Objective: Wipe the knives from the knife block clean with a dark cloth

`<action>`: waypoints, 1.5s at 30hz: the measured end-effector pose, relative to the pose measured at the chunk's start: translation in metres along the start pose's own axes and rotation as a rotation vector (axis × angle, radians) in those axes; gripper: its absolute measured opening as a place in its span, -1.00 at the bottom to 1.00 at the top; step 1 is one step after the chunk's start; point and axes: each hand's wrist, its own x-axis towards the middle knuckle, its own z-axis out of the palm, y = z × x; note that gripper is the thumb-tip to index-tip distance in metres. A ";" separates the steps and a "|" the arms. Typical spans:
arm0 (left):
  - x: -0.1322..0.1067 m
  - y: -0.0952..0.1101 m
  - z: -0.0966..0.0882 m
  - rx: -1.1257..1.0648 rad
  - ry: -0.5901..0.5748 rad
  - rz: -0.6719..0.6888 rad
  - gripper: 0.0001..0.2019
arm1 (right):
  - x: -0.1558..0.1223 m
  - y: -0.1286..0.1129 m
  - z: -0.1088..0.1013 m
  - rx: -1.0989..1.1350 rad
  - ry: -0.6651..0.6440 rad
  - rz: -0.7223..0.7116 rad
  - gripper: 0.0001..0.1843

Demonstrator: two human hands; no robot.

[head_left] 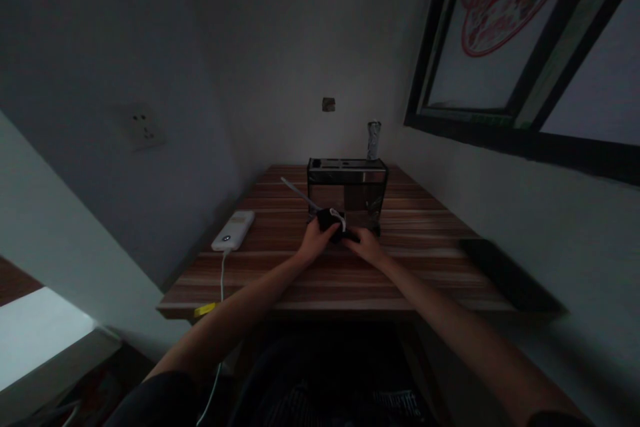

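Note:
Over the wooden table [280, 287], my left hand [315, 240] is closed on a small black object [327, 219] with a white loop, possibly a cord, on its top. The dim light hides what kind of thing it is. A thin grey strip [300, 192] sticks out from it up to the left; whether the two are joined is unclear. My right hand [367, 245] grips the right side of the same black object, fingers bent around it. Just behind both hands stands a black-framed rack [347, 175] with a flat top. A clear, patterned glass-like cup [373, 140] stands on its right end.
A white power bank [234, 230] with a white cable [223, 277] lies at the table's left. Along the right edge is a dark flat object [505, 270]. Walls border the table at left and back, with a framed window [480, 93] at right. A wall socket [144, 128] is at left.

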 end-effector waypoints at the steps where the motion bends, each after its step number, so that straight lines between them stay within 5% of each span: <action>1: 0.001 0.001 -0.001 0.005 0.008 0.001 -0.72 | 0.000 -0.002 0.000 -0.002 0.000 0.011 -0.68; 11: 0.016 0.004 -0.020 -0.023 0.166 0.034 -0.68 | -0.001 -0.008 0.003 -0.027 0.016 0.038 -0.62; 19: 0.032 0.013 -0.043 -0.158 0.472 0.083 -0.65 | -0.001 -0.008 0.004 -0.022 0.006 0.019 -0.60; 28: 0.049 0.008 -0.073 -0.342 0.692 0.159 -0.63 | -0.001 -0.002 0.006 -0.063 -0.009 -0.042 -0.65; 35: 0.051 0.005 -0.075 -0.401 0.698 0.172 -0.64 | -0.001 0.004 0.007 -0.076 -0.025 -0.038 -0.63; 45: 0.034 0.009 -0.049 -0.261 0.600 0.098 -0.64 | -0.002 0.004 0.004 -0.088 -0.013 -0.033 -0.66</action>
